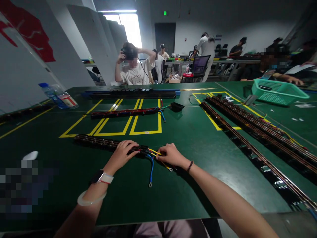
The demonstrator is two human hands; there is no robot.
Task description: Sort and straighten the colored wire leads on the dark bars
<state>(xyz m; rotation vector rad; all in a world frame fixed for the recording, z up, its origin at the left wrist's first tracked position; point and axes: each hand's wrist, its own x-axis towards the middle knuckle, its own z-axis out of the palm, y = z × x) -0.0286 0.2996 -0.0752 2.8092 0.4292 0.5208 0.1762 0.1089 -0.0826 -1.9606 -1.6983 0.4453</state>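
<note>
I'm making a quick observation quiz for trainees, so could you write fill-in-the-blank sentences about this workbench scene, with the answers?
1. The left hand lies on a black strip, and its wrist wears a dark-faced ____.
2. The wires running to the right hand are ____ in colour.
3. The blue wire between the forearms ends in a ____-shaped terminal.
4. The basket at the upper right is ____.

Missing words: watch; yellow; ring; green.

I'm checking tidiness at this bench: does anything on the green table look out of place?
Small white scraps lie loose on the table near the green basket. They look like stray litter, scattered and attached to nothing.
</note>
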